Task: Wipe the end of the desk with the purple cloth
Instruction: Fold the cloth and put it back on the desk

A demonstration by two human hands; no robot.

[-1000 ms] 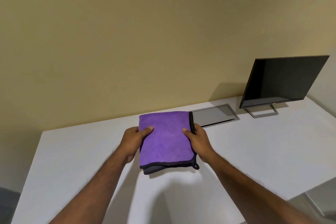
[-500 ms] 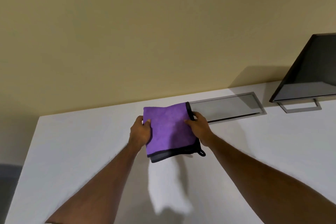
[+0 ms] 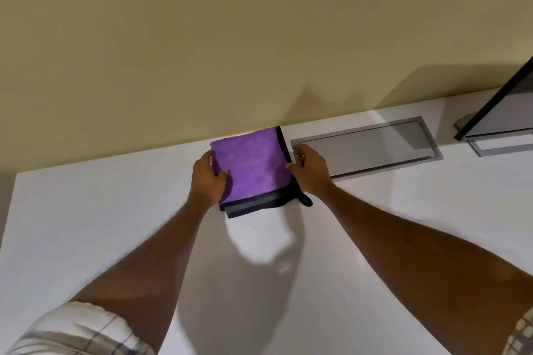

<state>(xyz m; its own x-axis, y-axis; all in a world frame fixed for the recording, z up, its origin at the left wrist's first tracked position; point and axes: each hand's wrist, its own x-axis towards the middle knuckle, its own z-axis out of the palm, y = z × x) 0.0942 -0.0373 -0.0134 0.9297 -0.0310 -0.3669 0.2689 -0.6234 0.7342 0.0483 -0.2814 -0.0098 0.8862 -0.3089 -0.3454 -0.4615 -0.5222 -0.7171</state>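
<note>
A folded purple cloth (image 3: 251,167) with black trim and a small black loop lies flat at the back of the white desk (image 3: 101,225), its far edge against the wall. My left hand (image 3: 207,179) grips its left edge, thumb on top. On the cloth's right edge, my right hand (image 3: 310,170) holds with its thumb on the fabric. The desk's left end shows at the far left of the view.
A grey recessed cable tray (image 3: 366,150) is set into the desk just right of the cloth. A dark monitor (image 3: 501,106) on a metal stand is at the far right. A beige wall (image 3: 230,37) runs along the back edge.
Both hands have carried the cloth away from me and set it down against the wall. The view has shifted left and closer, so the monitor is nearly out of frame.
</note>
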